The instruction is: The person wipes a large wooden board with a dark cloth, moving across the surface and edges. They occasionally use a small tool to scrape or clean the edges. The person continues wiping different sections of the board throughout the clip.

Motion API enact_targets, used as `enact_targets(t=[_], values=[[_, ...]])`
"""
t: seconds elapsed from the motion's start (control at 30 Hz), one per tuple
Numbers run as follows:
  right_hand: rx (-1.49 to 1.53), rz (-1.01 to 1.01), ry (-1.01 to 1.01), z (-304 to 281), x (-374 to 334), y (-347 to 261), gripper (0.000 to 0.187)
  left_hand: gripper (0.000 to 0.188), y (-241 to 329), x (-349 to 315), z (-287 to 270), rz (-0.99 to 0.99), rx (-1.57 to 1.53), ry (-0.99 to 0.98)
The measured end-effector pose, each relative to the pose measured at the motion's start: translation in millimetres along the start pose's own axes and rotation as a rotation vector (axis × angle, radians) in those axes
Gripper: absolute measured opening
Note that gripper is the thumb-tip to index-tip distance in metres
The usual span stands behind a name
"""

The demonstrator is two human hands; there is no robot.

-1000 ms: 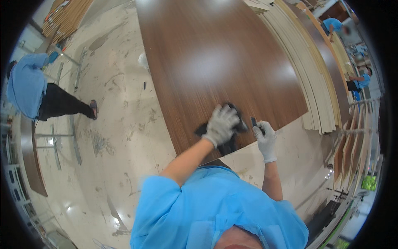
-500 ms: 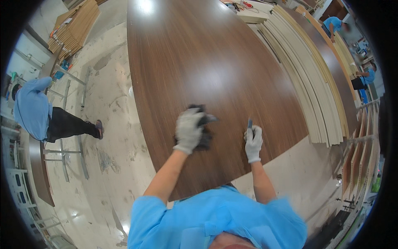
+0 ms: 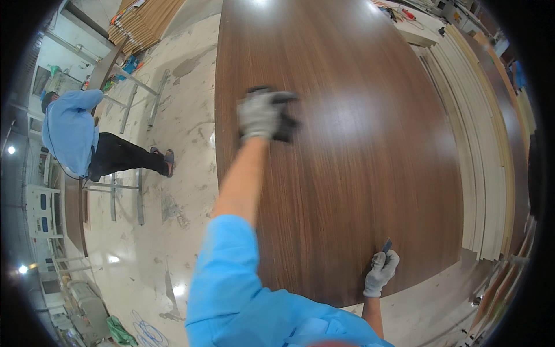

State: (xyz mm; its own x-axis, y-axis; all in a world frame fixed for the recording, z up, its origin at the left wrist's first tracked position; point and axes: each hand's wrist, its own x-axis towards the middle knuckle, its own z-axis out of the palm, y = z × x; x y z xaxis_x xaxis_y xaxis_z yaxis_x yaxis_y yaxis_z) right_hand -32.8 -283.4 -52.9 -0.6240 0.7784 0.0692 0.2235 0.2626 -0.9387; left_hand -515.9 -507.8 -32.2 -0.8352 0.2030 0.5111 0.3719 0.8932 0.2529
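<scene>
Below my hands lies a wide dark brown wood-grain panel (image 3: pixel 347 173), its glossy top reflecting light. My left hand (image 3: pixel 256 114), in a pale grey work glove and smeared by motion, is reached out over the panel's left side. Bunched under its fingers is a soft-looking black cloth (image 3: pixel 286 127), lying against the surface. Close to the near right edge, my right hand (image 3: pixel 379 276), gloved too, is closed around a small flat grey-blue scraper (image 3: pixel 387 245). The tip of the scraper sticks up beyond the thumb; its lower part is hidden in the fist.
Long pale strips (image 3: pixel 471 144) are stacked along the panel's right side. On the left, a person in a blue shirt (image 3: pixel 72 133) stands near metal trestles (image 3: pixel 139 191) bearing brown boards. Bundled boards (image 3: pixel 147 26) lie at the far left. Tools and cables (image 3: pixel 404 14) sit at the back.
My left hand has moved the black cloth forward along the panel's left side. My right hand, still gripping the scraper, sits lower in view near the edge. The whole view has shifted.
</scene>
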Motion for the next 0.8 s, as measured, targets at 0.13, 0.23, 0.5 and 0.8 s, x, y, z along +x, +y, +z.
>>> enact_targets(t=[0.13,0.23,0.5,0.8], values=[[-0.029,-0.035,-0.036,-1,-1,-4,0.01,0.041,-219,-72,-125,-0.925,0.142,-0.157],[-0.053,-0.034,-0.029,-1,-1,-8,0.013,0.044,-260,-113,-184,-0.937,0.325,0.03],[-0.18,-0.095,0.024,1,4,-24,0.013,0.049,75,-124,-111,0.579,-0.202,-0.447],[-0.167,-0.084,0.019,4,9,-40,0.01,0.048,373,-40,48,0.848,-0.424,-0.49]])
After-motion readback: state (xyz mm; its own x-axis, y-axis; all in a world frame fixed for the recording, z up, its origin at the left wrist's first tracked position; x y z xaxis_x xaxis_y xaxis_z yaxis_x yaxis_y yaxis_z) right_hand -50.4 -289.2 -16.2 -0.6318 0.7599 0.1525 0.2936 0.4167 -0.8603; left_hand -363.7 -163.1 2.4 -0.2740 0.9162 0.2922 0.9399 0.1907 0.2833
